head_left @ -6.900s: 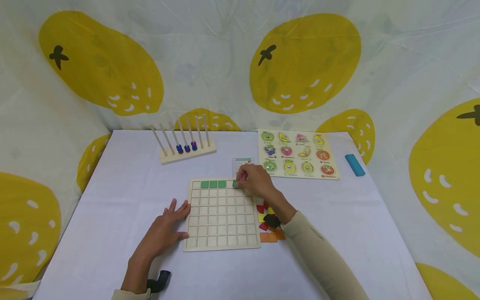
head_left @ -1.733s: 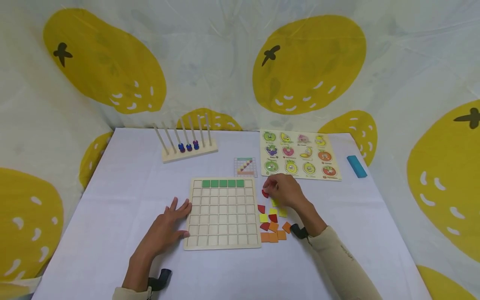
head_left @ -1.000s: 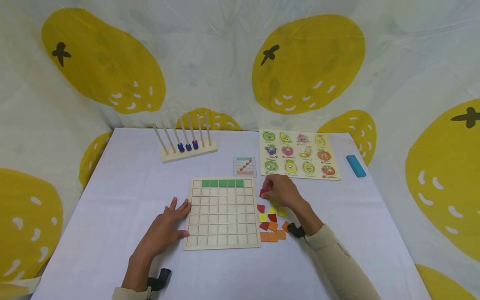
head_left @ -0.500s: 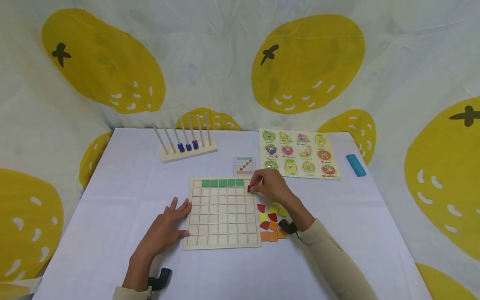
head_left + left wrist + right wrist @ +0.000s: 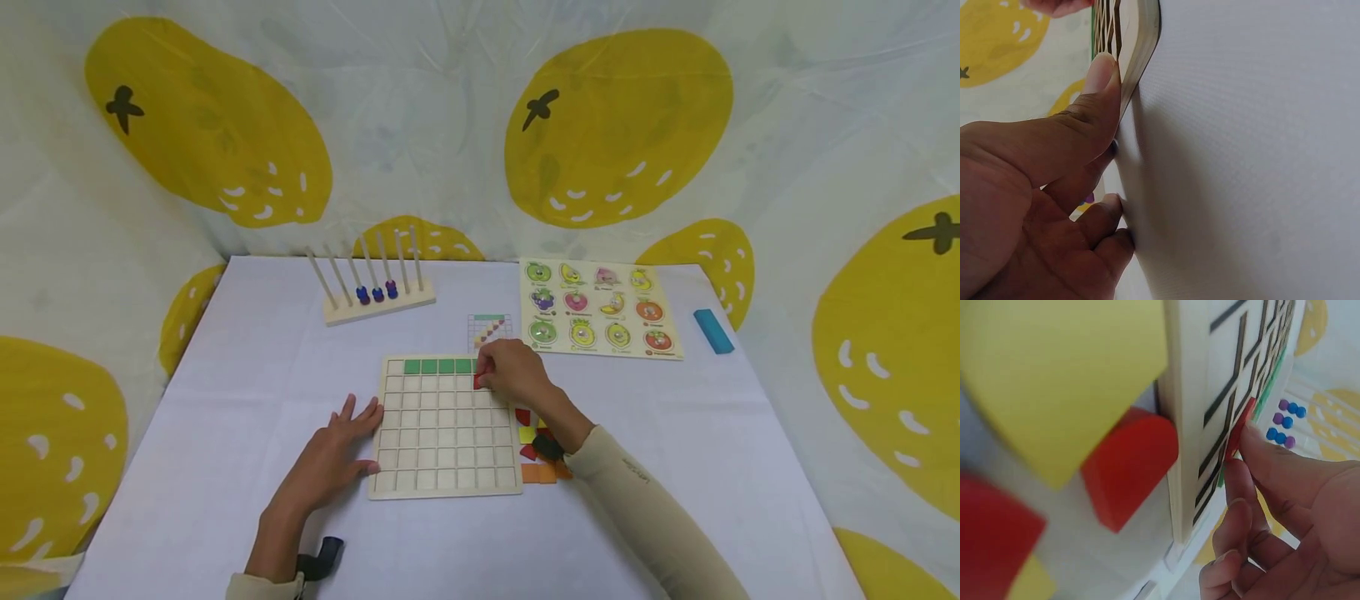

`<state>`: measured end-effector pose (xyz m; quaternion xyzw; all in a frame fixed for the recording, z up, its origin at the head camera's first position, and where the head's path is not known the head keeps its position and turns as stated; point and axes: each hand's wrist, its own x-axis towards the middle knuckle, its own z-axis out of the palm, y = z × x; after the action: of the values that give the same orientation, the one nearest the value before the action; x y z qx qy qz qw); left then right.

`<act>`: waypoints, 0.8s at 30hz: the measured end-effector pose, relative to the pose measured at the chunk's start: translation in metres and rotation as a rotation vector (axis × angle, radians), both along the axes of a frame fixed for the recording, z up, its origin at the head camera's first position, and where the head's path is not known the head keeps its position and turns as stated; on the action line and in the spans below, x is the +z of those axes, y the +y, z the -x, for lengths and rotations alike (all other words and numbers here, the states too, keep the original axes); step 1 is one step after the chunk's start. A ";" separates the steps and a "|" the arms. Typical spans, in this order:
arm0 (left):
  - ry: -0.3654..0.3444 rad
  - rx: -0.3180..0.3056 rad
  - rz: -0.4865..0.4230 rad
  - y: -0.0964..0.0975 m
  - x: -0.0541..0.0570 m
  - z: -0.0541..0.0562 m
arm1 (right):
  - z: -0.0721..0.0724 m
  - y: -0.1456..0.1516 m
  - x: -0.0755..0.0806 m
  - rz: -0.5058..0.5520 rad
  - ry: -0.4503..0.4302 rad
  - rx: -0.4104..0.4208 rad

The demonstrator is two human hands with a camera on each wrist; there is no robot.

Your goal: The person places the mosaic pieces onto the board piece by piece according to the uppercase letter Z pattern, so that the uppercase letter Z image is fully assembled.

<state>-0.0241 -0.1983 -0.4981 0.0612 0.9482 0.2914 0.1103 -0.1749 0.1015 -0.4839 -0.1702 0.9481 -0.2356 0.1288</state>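
My right hand point(image 5: 513, 371) pinches a red quarter-round tile point(image 5: 1239, 428) between thumb and fingers, low over the wooden grid board point(image 5: 446, 433). That tile is in the second row, just below the right end of a row of green square tiles point(image 5: 438, 367); my fingers partly cover it in the head view. My left hand point(image 5: 333, 454) lies spread at the board's left edge. In the left wrist view its thumb point(image 5: 1100, 75) presses the board's rim, while the other fingers reach down to the tablecloth.
Loose red, yellow point(image 5: 527, 435) and orange tiles point(image 5: 538, 473) lie right of the board, partly under my right wrist. Behind the board are a printed pattern card point(image 5: 487, 325), a peg stand with beads point(image 5: 378, 308), a fruit puzzle board point(image 5: 600, 312) and a blue block point(image 5: 712, 332).
Earlier my right hand set a green tile in the top row. Since then it has picked up the red tile right of the board and carried it left over the grid. My left hand stays put.
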 end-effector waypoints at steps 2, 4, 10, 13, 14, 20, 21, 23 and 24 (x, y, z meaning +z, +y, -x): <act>-0.002 -0.001 0.001 0.000 0.001 0.000 | 0.001 -0.002 0.000 -0.012 0.007 0.018; -0.001 -0.004 0.002 0.001 0.001 -0.001 | 0.002 -0.003 0.000 -0.019 0.008 0.028; 0.010 -0.003 0.004 0.000 0.000 0.000 | 0.004 -0.004 0.003 -0.017 -0.013 0.031; 0.013 -0.002 0.000 0.000 -0.001 -0.001 | 0.004 -0.004 0.005 -0.010 -0.026 0.030; 0.013 -0.002 -0.001 0.000 -0.001 -0.001 | 0.004 -0.003 0.006 -0.002 -0.033 0.026; 0.010 -0.005 -0.005 -0.001 -0.001 -0.001 | 0.003 0.008 0.010 0.065 -0.053 -0.049; 0.010 -0.005 -0.005 -0.001 -0.001 -0.001 | 0.003 0.012 0.012 0.072 -0.051 -0.057; 0.009 -0.004 -0.006 -0.001 -0.001 -0.001 | 0.003 0.019 0.014 0.079 -0.046 -0.063; 0.009 -0.005 -0.007 -0.001 -0.001 -0.001 | 0.003 0.023 0.015 0.081 -0.048 -0.064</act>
<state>-0.0228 -0.1996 -0.4986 0.0652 0.9476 0.2942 0.1065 -0.1782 0.1246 -0.4692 -0.1394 0.9393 -0.2818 0.1371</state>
